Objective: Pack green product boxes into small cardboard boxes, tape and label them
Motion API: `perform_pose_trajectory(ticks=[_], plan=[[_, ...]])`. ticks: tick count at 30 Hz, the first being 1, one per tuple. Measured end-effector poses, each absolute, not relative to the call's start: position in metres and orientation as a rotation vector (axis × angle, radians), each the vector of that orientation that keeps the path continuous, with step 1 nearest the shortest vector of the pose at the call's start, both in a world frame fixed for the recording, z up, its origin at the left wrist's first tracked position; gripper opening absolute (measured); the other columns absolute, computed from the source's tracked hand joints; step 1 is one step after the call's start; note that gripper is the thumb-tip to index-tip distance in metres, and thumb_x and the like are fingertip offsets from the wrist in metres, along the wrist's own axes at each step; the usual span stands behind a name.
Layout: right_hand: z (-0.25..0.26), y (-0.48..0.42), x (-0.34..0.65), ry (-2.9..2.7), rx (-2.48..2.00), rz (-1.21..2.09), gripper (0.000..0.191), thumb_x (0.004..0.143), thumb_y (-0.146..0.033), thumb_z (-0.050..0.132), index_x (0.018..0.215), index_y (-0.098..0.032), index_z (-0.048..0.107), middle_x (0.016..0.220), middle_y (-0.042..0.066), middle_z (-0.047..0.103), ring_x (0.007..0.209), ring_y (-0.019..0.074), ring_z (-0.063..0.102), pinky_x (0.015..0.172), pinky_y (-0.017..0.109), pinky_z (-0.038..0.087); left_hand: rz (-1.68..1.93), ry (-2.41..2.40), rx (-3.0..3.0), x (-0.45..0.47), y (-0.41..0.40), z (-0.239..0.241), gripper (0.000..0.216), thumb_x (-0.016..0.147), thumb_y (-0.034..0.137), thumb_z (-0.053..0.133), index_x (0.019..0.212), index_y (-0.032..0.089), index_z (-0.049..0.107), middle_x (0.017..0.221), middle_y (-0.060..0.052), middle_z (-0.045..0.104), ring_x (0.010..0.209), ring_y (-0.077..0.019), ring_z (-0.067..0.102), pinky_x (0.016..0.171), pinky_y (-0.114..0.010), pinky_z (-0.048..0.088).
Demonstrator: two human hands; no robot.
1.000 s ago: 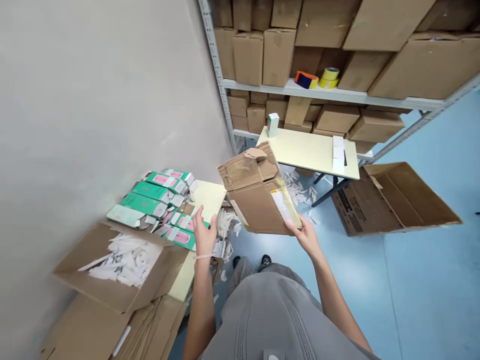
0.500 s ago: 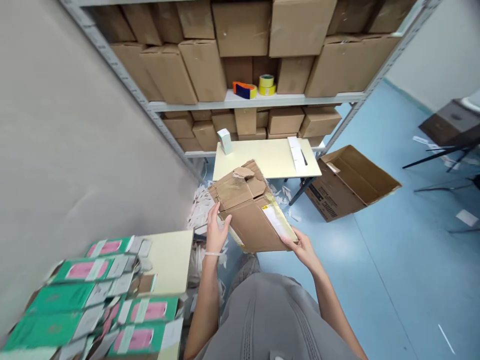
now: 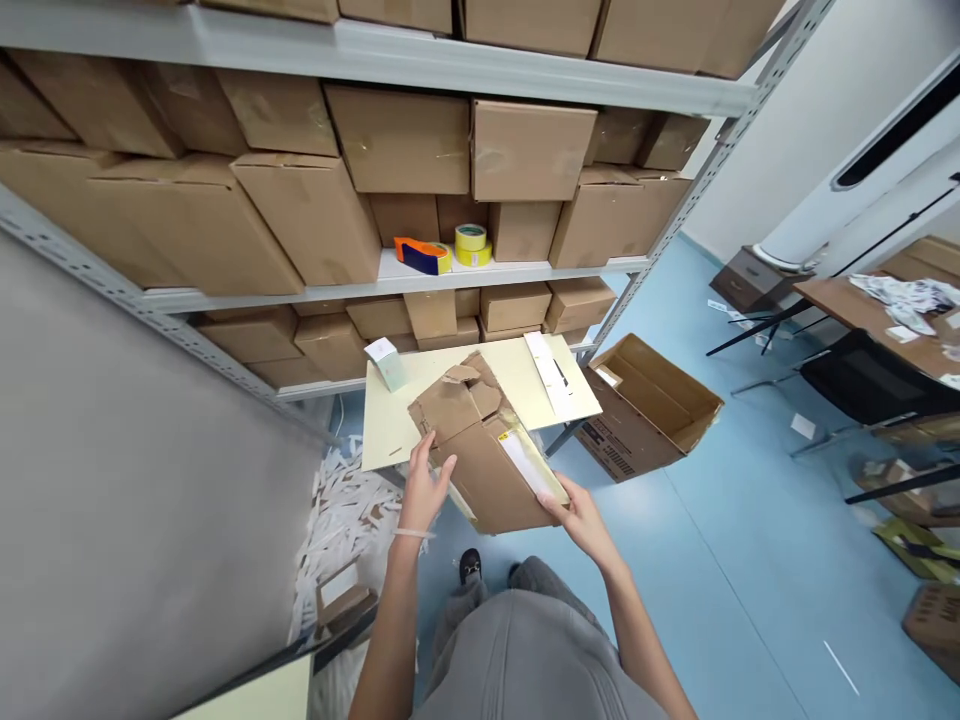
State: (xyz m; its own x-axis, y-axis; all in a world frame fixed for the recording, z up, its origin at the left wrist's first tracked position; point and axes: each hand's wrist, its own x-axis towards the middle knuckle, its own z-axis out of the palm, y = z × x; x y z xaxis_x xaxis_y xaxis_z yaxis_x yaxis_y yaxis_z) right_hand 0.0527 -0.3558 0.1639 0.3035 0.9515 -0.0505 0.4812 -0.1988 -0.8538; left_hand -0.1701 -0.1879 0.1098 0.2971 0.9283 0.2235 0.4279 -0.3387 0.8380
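A worn brown cardboard box (image 3: 491, 470) is held in front of my body, tilted, above the near edge of a small cream table (image 3: 480, 365). Its far end is torn, and a white label with a yellow mark runs along its right side. My left hand (image 3: 426, 488) grips the left edge, thumb on the top face and fingers at the side. My right hand (image 3: 581, 515) clasps the near right corner, thumb on top; its other fingers are partly hidden under the box. On the table stand a pale green carton (image 3: 386, 365) and a white strip-like piece (image 3: 550, 373).
Shelves (image 3: 420, 65) packed with cardboard boxes rise ahead, with yellow tape rolls (image 3: 472, 245) and an orange-blue tape dispenser (image 3: 422, 255). A large open carton (image 3: 649, 405) is on the floor at right. White paper scraps (image 3: 345, 525) lie at left; a black chair (image 3: 877, 380) stands far right.
My view has moved nearer the shelves and table. The side table with green boxes has mostly left view. Both hands keep their hold on the cardboard box.
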Motion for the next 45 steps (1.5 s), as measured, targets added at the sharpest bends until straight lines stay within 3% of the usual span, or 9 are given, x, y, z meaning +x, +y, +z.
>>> perform_pose_trajectory(ticks=[9, 15, 22, 29, 34, 40, 45], plan=[[0.141, -0.250, 0.150, -1.713, -2.122, 0.719, 0.025, 0.093, -0.041, 0.044, 0.096, -0.023, 0.061, 0.074, 0.002, 0.066, 0.074, 0.0208, 0.062, 0.060, 0.024, 0.031, 0.961, 1.189, 1.789, -0.075, -0.103, 0.096, 0.062, 0.087, 0.049, 0.054, 0.139, 0.020, 0.040, 0.140, -0.016, 0.045, 0.135, -0.0283, 0.040, 0.112, -0.050, 0.033], [0.146, -0.151, 0.207, -2.132, -2.139, 0.629, 0.019, 0.095, -0.032, 0.042, 0.102, -0.025, 0.059, 0.084, 0.004, 0.071, 0.083, 0.0225, 0.066, 0.060, 0.025, 0.027, 1.001, 1.261, 1.460, -0.038, -0.044, 0.086, 0.065, 0.084, 0.053, 0.056, 0.138, 0.019, 0.041, 0.144, -0.019, 0.040, 0.125, -0.0297, 0.052, 0.097, -0.045, 0.049], [0.133, -0.087, 0.214, -2.311, -1.997, 0.565, 0.017, 0.097, -0.025, 0.041, 0.104, -0.025, 0.056, 0.093, 0.003, 0.070, 0.083, 0.0196, 0.066, 0.060, 0.025, 0.028, 1.042, 1.410, 1.209, -0.040, 0.005, 0.059, 0.060, 0.080, 0.052, 0.062, 0.130, 0.022, 0.050, 0.144, -0.016, 0.043, 0.109, -0.0253, 0.062, 0.089, -0.043, 0.053], [0.099, -0.078, 0.209, -2.131, -1.992, 0.557, 0.018, 0.097, -0.023, 0.040, 0.100, -0.025, 0.057, 0.095, 0.002, 0.069, 0.083, 0.0174, 0.065, 0.062, 0.024, 0.034, 0.927, 1.445, 1.178, -0.037, 0.034, 0.045, 0.060, 0.074, 0.057, 0.066, 0.121, 0.021, 0.056, 0.137, -0.016, 0.047, 0.100, -0.0230, 0.064, 0.080, -0.039, 0.056], [0.086, -0.080, 0.208, -1.969, -1.986, 0.596, 0.017, 0.095, -0.025, 0.043, 0.102, -0.024, 0.059, 0.098, 0.004, 0.069, 0.090, 0.0193, 0.064, 0.071, 0.026, 0.040, 0.944, 1.426, 1.250, -0.029, 0.038, 0.044, 0.055, 0.075, 0.054, 0.066, 0.116, 0.020, 0.052, 0.130, -0.014, 0.046, 0.097, -0.0198, 0.062, 0.091, -0.041, 0.052], [0.094, -0.071, 0.204, -1.767, -1.845, 0.770, 0.031, 0.096, -0.043, 0.039, 0.110, -0.024, 0.060, 0.112, 0.004, 0.068, 0.104, 0.0190, 0.062, 0.086, 0.029, 0.044, 0.984, 1.508, 1.301, -0.024, 0.038, 0.043, 0.043, 0.075, 0.046, 0.068, 0.100, 0.020, 0.043, 0.115, -0.010, 0.041, 0.120, -0.0245, 0.045, 0.098, -0.043, 0.047], [0.099, -0.067, 0.193, -1.618, -1.943, 0.862, 0.035, 0.095, -0.047, 0.038, 0.109, -0.024, 0.060, 0.112, 0.003, 0.067, 0.100, 0.0193, 0.063, 0.085, 0.030, 0.045, 0.941, 1.558, 1.328, -0.029, 0.037, 0.039, 0.037, 0.077, 0.038, 0.067, 0.095, 0.022, 0.039, 0.109, -0.007, 0.038, 0.124, -0.0251, 0.036, 0.099, -0.047, 0.045]])
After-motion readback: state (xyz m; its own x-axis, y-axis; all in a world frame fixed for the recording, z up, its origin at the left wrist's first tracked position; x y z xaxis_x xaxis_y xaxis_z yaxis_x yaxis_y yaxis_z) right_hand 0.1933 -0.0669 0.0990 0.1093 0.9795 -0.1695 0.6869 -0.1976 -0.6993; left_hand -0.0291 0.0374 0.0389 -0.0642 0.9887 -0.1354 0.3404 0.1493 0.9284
